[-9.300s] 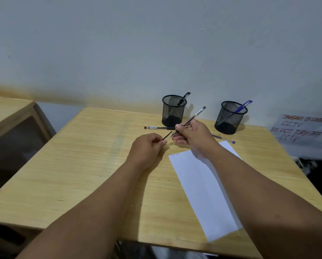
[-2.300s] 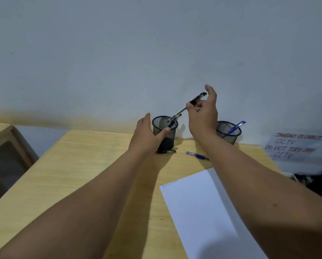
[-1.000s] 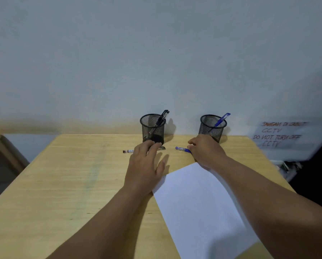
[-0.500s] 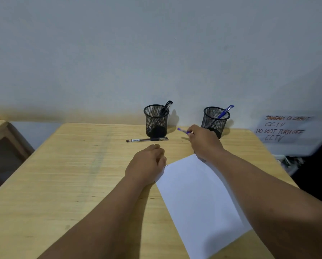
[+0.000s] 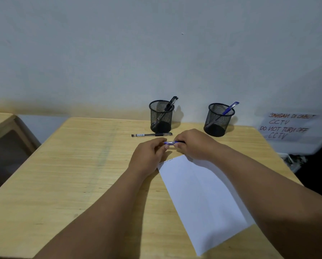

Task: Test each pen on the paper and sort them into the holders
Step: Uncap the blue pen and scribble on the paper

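Pale wall behind, light wooden bench (image 5: 72,174) in front of it, second wooden piece at far left edge. White paper (image 5: 203,199) lies angled on the bench, right of centre, faint scribbles at its top left corner, right forearm crossing over it. Both hands meet just above the paper's top corner. Left hand (image 5: 147,157) has fingers curled, fingertips pinching the left end of a blue pen (image 5: 170,143). Right hand (image 5: 193,144) has fingers clamped on the pen's other end, which looks dark. Pen is held roughly level between the two hands, above the bench; cannot tell if the cap is on or partly off. Black pen (image 5: 151,135) lies flat on the bench just beyond the hands, touching or nearly touching the base of the left mesh holder (image 5: 161,116). That holder has black pens leaning toward its right rim; exact count unclear. Right mesh holder (image 5: 219,119) stands well apart from it, near the wall, with one blue pen leaning out to the right. Handwritten CCTV sign (image 5: 287,126) at far right, red lettering, slightly blurred.
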